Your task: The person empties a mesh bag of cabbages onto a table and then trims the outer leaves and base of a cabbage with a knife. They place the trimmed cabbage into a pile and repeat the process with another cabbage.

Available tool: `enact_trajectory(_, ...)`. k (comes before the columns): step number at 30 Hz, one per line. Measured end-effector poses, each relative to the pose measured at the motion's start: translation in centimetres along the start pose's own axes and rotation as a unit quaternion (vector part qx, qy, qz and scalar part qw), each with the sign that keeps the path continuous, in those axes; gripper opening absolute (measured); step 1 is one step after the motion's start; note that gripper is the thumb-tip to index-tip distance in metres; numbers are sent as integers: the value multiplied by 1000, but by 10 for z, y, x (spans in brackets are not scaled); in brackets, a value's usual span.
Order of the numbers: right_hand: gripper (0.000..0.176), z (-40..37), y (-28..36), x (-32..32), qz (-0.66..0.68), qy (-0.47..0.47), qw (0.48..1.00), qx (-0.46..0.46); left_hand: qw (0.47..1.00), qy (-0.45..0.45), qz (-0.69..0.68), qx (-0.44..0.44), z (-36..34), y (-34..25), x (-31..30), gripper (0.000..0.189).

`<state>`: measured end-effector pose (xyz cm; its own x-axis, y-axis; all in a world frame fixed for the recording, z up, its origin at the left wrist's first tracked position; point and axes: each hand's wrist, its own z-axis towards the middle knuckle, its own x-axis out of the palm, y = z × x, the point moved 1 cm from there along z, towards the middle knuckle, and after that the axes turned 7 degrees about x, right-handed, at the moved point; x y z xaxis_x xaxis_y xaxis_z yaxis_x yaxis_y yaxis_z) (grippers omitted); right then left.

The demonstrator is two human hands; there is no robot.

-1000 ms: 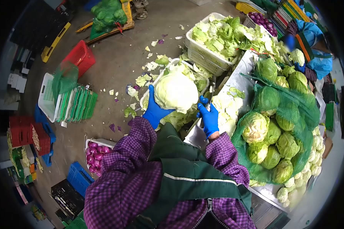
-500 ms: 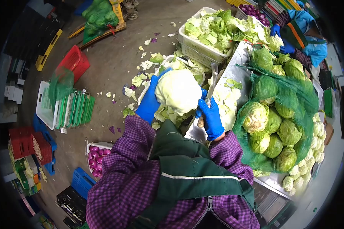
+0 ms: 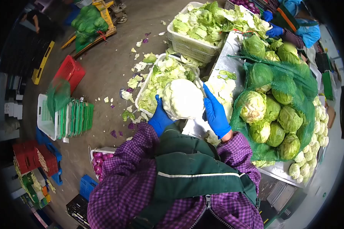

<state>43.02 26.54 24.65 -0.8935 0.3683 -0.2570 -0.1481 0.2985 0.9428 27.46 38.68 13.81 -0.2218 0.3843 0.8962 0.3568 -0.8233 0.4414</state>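
A pale, trimmed cabbage head is held in front of my apron. My left hand, in a blue glove, grips its lower left side. My right hand, also gloved, lies along its right side with the fingers extended upward and the palm facing the cabbage. No knife shows in the right hand. Behind the cabbage stands a white basket of loose leaves. On the metal table at the right, green net partly covers several green cabbages.
A second white basket heaped with leaves stands farther back. Small cabbages lie at the table's right. Leaf scraps litter the floor. A red crate and red onions are at left. A co-worker's gloved hand shows at upper right.
The knife that was in my right hand is no longer visible there. The cabbage has moved slightly right and down, and my right hand has opened along its side. The whole view has shifted a little.
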Motion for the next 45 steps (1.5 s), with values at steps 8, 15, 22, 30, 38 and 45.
enact_trajectory(8, 61, -14, 18, -16, -195, -8, 969, -150, 950, -121, 285, 33, -4, 26, 8, 96)
enact_trajectory(15, 60, -33, -39, -26, -256, -92, 962, 30, 944, -229, 237, -29, 8, 51, -37, 66)
enact_trajectory(22, 66, -68, -85, -28, -277, -106, 952, 79, 843, -177, 491, -131, 7, 66, -68, 59)
enact_trajectory(30, 64, -79, -90, -38, -237, -79, 966, 67, 867, -339, 347, -114, 14, 81, -49, 63)
enact_trajectory(38, 57, -62, -95, -41, -243, -128, 954, 124, 803, -189, 550, -126, 9, 74, -85, 60)
enact_trajectory(45, 46, -49, -121, -38, -234, -217, 944, 87, 902, -321, 263, -120, 22, 82, -70, 51)
